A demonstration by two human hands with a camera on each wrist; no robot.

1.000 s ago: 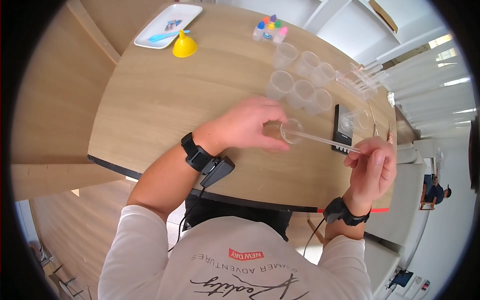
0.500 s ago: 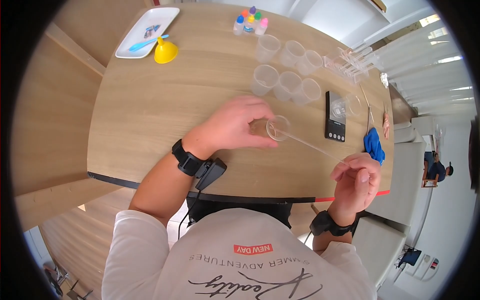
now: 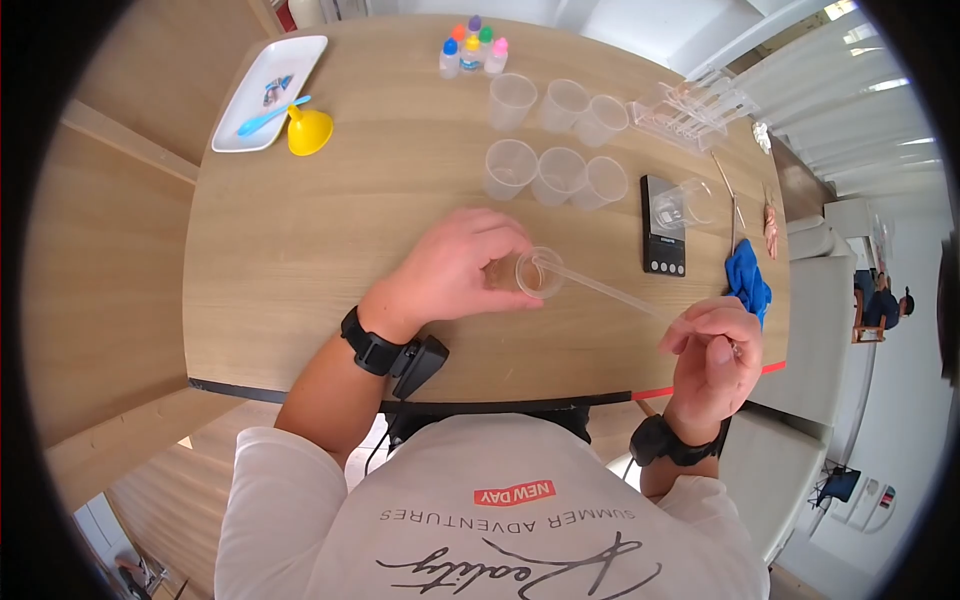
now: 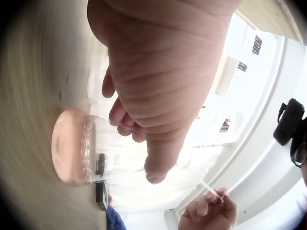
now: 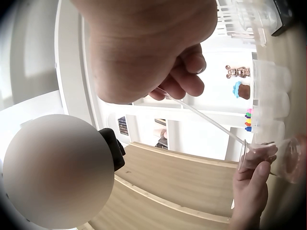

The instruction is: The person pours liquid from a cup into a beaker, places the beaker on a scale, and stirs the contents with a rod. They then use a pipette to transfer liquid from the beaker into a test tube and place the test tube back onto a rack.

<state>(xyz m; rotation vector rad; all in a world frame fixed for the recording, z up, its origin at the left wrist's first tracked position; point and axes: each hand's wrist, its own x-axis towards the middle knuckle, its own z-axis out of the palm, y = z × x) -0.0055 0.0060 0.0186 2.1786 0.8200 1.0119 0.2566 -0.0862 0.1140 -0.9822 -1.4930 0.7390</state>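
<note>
My left hand (image 3: 465,265) grips a clear conical flask (image 3: 540,273) around its neck, over the table in front of me. In the left wrist view the flask's wide base (image 4: 69,146) shows an orange-tinted layer, with bubbles along its edge. A thin, clear stirring rod (image 3: 605,290) slants into the mouth of the flask. Its upper end is pinched between the fingers of my right hand (image 3: 715,355), at the right near the table's front edge. From the right wrist view the rod (image 5: 211,122) runs down to the flask's rim.
Several clear plastic cups (image 3: 511,168) stand beyond the flask. Right of them are a black scale (image 3: 664,255) with a clear beaker (image 3: 672,208), a test tube rack (image 3: 655,112) and a blue cloth (image 3: 746,275). Dropper bottles (image 3: 449,62), a yellow funnel (image 3: 310,133) and a white tray (image 3: 232,118) sit farther back.
The right hand has shifted toward the table's front edge, uncovering the blue cloth, and the rod's slant in the flask has changed. The left hand keeps its grip. The head view has turned slightly.
</note>
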